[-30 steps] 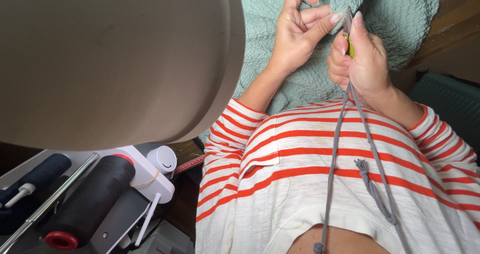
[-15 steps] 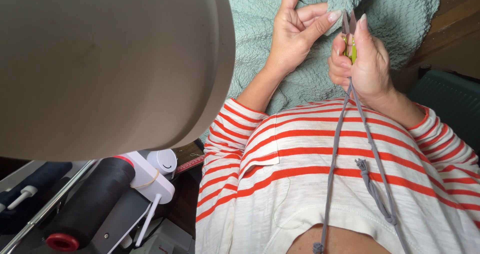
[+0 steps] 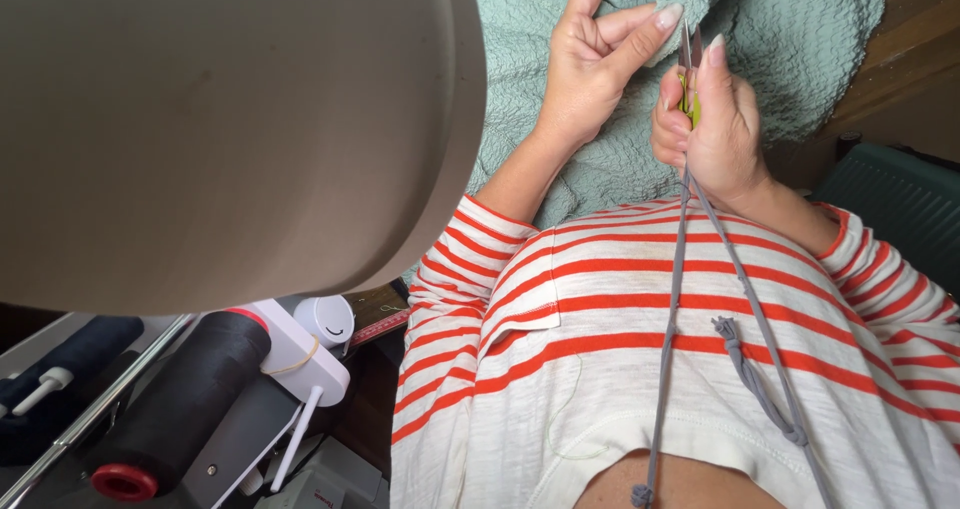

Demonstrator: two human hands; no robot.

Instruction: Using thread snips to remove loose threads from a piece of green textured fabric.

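Observation:
My right hand point(image 3: 715, 129) is closed around small thread snips point(image 3: 688, 74) with a yellow-green grip and thin metal blades pointing up. A grey cord point(image 3: 672, 299) runs from the snips down over my red-and-white striped shirt point(image 3: 620, 349). My left hand point(image 3: 590, 64) is raised beside them, thumb and forefinger pinched together and another fingertip almost touching the blades. Nothing visible sits in that pinch. Both hands hover over a textured teal-green fabric point(image 3: 800, 39).
A large beige rounded body point(image 3: 220, 119) fills the upper left and hides what lies behind it. Below it stand a black thread cone with a red core point(image 3: 175, 419), a dark blue cone point(image 3: 70, 359) and white machine parts point(image 3: 310, 349). A dark green ribbed surface point(image 3: 900, 209) is at right.
Both hands have stayed close together with only small finger shifts. The snips remain in my right hand, and the view has drifted slightly.

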